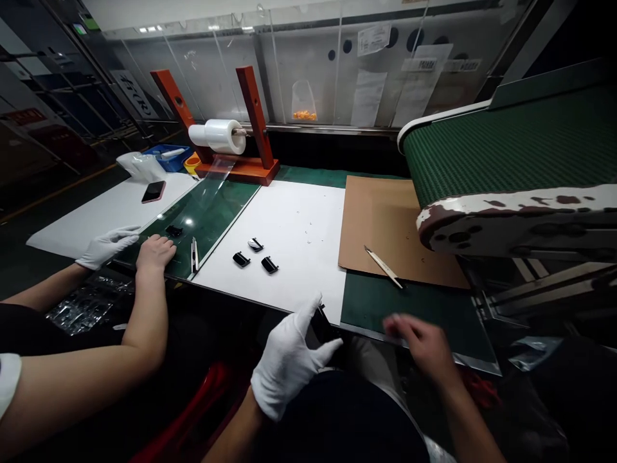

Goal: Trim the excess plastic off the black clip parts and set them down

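Observation:
My left hand (288, 363), in a white glove, hovers at the table's near edge with its fingers curled round a small black part (322, 325). My bare right hand (418, 341) is beside it over the green mat (371, 302), smeared by motion, fingers bent, and I cannot make out anything in it. Three small black parts (255, 255) lie on the white sheet (289, 218) ahead of my left hand. A thin knife-like tool (384, 267) rests on the brown cardboard (380, 218).
A co-worker at the left rests a gloved hand (107, 245) and a bare hand (155, 251) on clear film (202, 206) drawn from a roll (218, 136) on an orange stand. A phone (153, 191) lies beyond. A green conveyor (511, 154) stands at the right.

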A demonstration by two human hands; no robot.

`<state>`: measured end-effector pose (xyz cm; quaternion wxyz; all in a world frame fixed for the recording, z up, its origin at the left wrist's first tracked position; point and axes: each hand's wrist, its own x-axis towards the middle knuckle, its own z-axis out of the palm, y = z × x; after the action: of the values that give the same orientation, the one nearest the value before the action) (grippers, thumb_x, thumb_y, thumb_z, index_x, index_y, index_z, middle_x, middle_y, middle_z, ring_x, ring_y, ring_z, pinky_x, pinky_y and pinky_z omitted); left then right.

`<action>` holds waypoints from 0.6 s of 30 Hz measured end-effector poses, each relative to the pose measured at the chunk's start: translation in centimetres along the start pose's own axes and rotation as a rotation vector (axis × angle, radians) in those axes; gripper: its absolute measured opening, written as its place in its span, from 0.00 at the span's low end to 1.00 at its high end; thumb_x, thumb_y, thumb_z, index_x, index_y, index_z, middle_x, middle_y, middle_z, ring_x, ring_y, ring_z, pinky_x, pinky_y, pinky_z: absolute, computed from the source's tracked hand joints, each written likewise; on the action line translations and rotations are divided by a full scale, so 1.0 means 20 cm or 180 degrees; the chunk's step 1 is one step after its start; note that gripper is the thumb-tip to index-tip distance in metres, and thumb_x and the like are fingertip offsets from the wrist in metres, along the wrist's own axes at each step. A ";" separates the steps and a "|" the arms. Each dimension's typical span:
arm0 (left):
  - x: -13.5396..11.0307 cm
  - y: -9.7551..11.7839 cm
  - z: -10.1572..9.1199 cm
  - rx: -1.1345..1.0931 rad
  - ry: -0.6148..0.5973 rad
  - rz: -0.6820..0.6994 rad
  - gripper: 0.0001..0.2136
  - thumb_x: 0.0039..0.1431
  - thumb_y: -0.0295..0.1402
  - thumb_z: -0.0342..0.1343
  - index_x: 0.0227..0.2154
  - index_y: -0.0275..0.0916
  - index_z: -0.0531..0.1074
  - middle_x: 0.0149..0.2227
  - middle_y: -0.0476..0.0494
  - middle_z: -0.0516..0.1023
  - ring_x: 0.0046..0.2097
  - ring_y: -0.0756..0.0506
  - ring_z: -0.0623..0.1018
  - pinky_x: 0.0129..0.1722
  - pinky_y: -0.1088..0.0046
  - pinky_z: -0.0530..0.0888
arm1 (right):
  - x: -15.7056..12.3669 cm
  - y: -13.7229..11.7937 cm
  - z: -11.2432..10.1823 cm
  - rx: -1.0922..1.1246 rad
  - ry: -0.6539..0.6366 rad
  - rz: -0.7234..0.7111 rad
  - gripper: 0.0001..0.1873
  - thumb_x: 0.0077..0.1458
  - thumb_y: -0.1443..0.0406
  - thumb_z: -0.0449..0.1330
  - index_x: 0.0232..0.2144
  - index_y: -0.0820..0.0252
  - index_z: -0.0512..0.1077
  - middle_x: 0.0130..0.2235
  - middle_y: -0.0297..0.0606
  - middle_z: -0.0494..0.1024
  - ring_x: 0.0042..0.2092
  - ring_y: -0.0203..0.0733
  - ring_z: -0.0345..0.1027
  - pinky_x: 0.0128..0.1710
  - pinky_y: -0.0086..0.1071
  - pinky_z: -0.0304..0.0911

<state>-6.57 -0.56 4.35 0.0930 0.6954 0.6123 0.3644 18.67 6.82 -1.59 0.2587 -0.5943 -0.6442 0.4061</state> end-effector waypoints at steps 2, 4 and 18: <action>-0.05 -0.05 0.01 0.0086 -0.0139 -0.0116 0.35 0.48 0.35 0.67 0.59 0.37 0.60 0.46 0.38 0.78 0.46 0.41 0.80 0.48 0.69 0.77 | -0.27 0.20 0.01 0.0454 -0.0081 0.0671 0.29 0.51 0.43 0.53 0.22 0.61 0.75 0.21 0.41 0.76 0.24 0.46 0.72 0.24 0.37 0.69; -0.10 -0.10 0.03 0.0139 -0.0363 -0.0253 0.35 0.48 0.36 0.67 0.58 0.34 0.61 0.41 0.38 0.80 0.42 0.41 0.80 0.47 0.68 0.78 | -0.47 0.42 0.01 0.0726 0.0434 0.1364 0.27 0.39 0.43 0.63 0.24 0.63 0.73 0.19 0.42 0.75 0.20 0.48 0.71 0.15 0.35 0.65; -0.43 -0.26 0.16 -0.0118 -0.1496 -0.1439 0.35 0.51 0.41 0.63 0.60 0.40 0.58 0.50 0.41 0.77 0.46 0.44 0.79 0.48 0.69 0.77 | -0.29 0.83 0.12 0.1520 0.2813 0.1158 0.30 0.39 0.49 0.65 0.43 0.53 0.62 0.46 0.38 0.70 0.35 0.41 0.69 0.33 0.41 0.72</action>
<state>-8.45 -6.22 -4.26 0.3230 0.6051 0.7063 0.1751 26.89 0.02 -15.75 0.5588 -0.7353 -0.2500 0.2907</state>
